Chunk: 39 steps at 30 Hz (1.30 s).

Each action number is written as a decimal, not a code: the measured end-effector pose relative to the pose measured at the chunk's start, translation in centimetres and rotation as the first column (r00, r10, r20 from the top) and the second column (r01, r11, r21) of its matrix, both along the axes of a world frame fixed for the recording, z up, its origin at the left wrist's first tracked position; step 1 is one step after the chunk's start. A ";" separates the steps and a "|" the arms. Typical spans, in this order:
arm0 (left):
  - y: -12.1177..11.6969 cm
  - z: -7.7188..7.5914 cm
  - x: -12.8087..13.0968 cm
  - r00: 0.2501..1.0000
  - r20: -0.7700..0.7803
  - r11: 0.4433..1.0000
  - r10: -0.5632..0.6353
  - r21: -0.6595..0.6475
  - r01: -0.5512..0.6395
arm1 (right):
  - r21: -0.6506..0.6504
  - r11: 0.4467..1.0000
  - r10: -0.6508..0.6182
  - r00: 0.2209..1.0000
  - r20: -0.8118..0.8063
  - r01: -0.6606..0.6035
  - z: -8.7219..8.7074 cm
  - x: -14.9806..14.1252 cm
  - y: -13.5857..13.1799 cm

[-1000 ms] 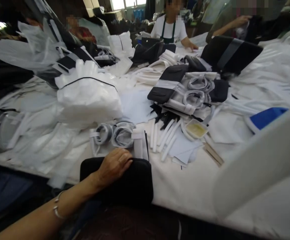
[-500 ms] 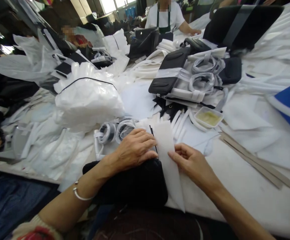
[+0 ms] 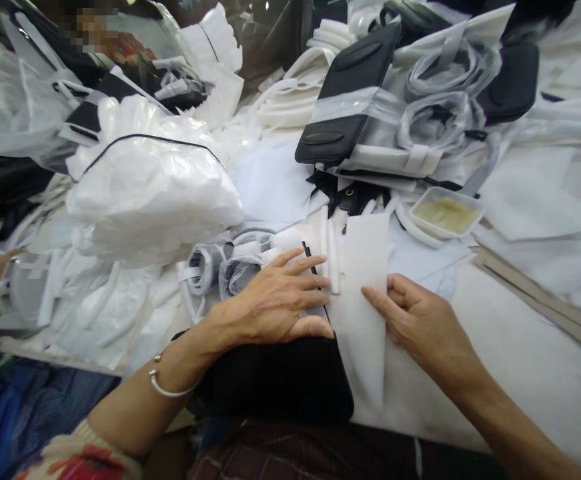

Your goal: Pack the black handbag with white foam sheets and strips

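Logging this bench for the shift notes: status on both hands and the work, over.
Left hand spread open over far edge of black piece. Right hand pinching white strip, beside that piece. Wrapped coils close in, just beyond.

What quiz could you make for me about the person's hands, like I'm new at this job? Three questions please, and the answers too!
1. The left hand lies over the top edge of a flat case. What colour is that case?

2. Pick one. The right hand is pinching:
A) a spoon
B) a white strip
C) a cup

3. True or false: the left hand is gripping the white strip too.

Key:
1. Black.
2. B.
3. False: only the right hand grips it.
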<state>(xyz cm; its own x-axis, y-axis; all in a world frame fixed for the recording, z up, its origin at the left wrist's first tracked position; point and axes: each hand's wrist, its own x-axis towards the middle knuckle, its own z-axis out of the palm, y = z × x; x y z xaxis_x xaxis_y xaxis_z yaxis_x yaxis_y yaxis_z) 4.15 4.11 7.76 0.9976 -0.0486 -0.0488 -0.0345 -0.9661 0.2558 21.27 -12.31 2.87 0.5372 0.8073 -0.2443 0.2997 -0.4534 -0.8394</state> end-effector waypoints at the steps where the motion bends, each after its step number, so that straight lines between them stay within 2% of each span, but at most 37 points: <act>1: 0.0 0.0 0.0 1.000 -0.005 1.000 -0.010 -0.016 0.010 | -0.011 1.000 -0.012 1.000 -0.006 0.012 0.0 0.1 0.0; 4: 0.0 -0.1 0.2 0.999 -0.014 0.998 -0.047 -0.031 0.047 | -0.050 0.999 -0.030 0.985 -0.167 0.022 0.2 0.5 0.1; 8: 0.0 -0.1 -0.3 0.992 0.115 0.999 -0.050 -0.002 0.050 | -0.005 1.000 -0.023 0.929 -0.370 0.023 0.2 1.5 0.0; 14: -0.1 0.3 -1.5 0.953 0.302 0.999 0.001 0.047 -0.016 | 0.098 0.988 -0.075 0.918 -0.388 0.122 1.2 1.8 0.3; 16: -0.1 0.4 -1.7 0.939 0.345 0.998 0.009 0.051 -0.028 | 0.114 0.992 -0.008 0.912 -0.411 0.061 2.0 1.0 0.8; 19: -0.1 0.5 -1.9 0.927 0.376 0.999 0.010 0.043 -0.028 | 0.082 0.989 0.146 0.919 -0.365 -0.124 2.7 -0.8 1.6; 23: -0.1 0.5 -2.0 0.915 0.404 0.999 0.017 0.031 -0.032 | -0.053 0.955 0.275 0.937 -0.215 -0.293 1.7 -3.0 2.6; 26: -0.2 0.3 -1.7 0.938 0.347 0.999 0.004 0.041 -0.020 | -0.084 0.947 0.309 0.950 -0.044 -0.312 0.6 -3.9 3.2; 27: -0.2 0.2 -1.5 0.946 0.325 0.999 -0.003 0.041 -0.011 | -0.087 0.947 0.308 0.951 -0.035 -0.310 0.4 -4.1 3.3; 31: -0.3 -0.2 -1.1 0.951 0.308 1.000 -0.018 0.022 0.012 | -0.205 0.920 0.252 0.903 -0.349 -0.336 0.3 -3.9 3.3; 32: -0.4 -0.2 -1.2 0.948 0.319 1.000 -0.015 0.022 0.009 | -0.226 0.912 0.240 0.892 -0.383 -0.343 0.4 -3.8 3.2; 35: -0.6 -0.3 -1.6 0.930 0.368 0.999 0.008 0.034 -0.022 | -0.213 0.913 0.273 0.909 -0.314 -0.347 0.6 -3.6 2.9; 39: -0.9 -0.4 -1.8 0.917 0.398 0.997 0.030 0.048 -0.053 | -0.123 0.894 0.398 0.890 -0.225 -0.431 0.6 -3.8 3.7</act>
